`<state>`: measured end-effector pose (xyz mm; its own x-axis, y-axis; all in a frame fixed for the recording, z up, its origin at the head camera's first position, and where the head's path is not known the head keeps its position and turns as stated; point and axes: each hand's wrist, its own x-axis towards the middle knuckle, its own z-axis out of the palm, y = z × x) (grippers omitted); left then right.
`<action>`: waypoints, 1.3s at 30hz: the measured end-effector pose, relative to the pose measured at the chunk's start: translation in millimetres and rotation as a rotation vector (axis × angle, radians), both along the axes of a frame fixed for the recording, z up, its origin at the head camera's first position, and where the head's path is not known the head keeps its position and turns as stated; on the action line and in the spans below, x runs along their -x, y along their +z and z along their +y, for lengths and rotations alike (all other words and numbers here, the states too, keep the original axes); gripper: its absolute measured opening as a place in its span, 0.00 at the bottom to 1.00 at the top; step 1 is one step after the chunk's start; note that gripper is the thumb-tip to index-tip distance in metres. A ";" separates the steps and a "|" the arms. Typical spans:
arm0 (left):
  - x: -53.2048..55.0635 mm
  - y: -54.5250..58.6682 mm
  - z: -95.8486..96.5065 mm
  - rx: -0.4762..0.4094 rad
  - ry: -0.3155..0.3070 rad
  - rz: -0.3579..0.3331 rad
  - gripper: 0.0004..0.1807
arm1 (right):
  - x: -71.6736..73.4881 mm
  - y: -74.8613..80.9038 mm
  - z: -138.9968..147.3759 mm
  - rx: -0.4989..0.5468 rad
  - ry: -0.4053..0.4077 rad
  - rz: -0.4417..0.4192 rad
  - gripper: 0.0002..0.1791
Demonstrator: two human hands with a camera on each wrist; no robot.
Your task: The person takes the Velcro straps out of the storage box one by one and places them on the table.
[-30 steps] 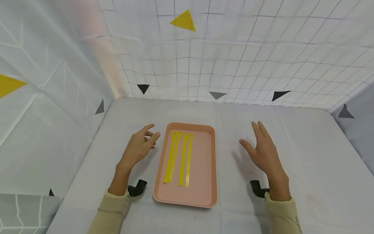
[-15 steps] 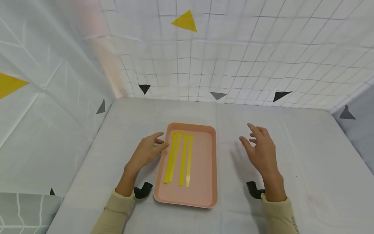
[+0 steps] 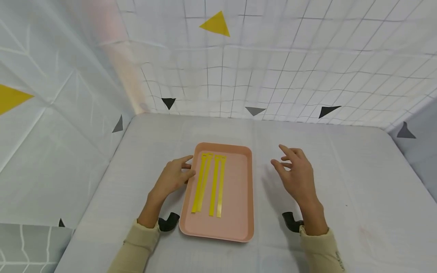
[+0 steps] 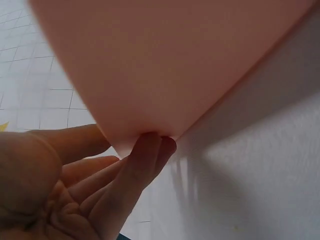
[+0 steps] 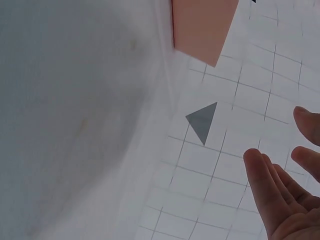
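Note:
A pink rectangular tray lies on the table, with several thin yellow straps side by side lengthwise in its left half. Each strap has a slotted wider head at the far end. At the tray's left rim, my left hand pinches the edge, thumb over the top. The left wrist view shows fingertips pressed against the outer wall of the tray. My right hand is held above the table to the right of the tray, holding nothing, with thumb and fingers apart.
A white-covered table meets a hanging grid-patterned sheet at its back edge. Another pale sheet hangs along the left side. Dark curved pieces stick out at both wrists.
My left hand has moved right from beside the tray onto its left rim. The right hand has come leftward, nearer the tray, its fingers bending somewhat. Tray and straps stay put.

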<state>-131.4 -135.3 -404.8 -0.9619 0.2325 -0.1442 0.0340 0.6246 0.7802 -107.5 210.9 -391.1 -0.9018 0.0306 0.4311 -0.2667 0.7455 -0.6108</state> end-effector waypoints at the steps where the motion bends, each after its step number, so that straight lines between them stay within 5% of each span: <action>1: 0.1 -0.1 0.2 0.002 0.001 0.002 0.32 | 0.1 -0.3 -1.2 0.006 0.008 0.003 0.29; 26: 0.5 -1.0 3.6 -0.043 0.035 -0.009 0.28 | -2.3 11.6 -41.5 0.061 0.172 0.034 0.27; 39: 0.8 -4.4 2.3 -0.046 0.044 -0.017 0.28 | 6.9 22.3 -60.8 0.048 0.225 -0.160 0.29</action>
<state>-132.2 -133.0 -409.2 -0.9688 0.1968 -0.1505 -0.0060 0.5885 0.8084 -114.4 150.1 -368.9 -0.9448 -0.1612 0.2853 -0.3194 0.6477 -0.6917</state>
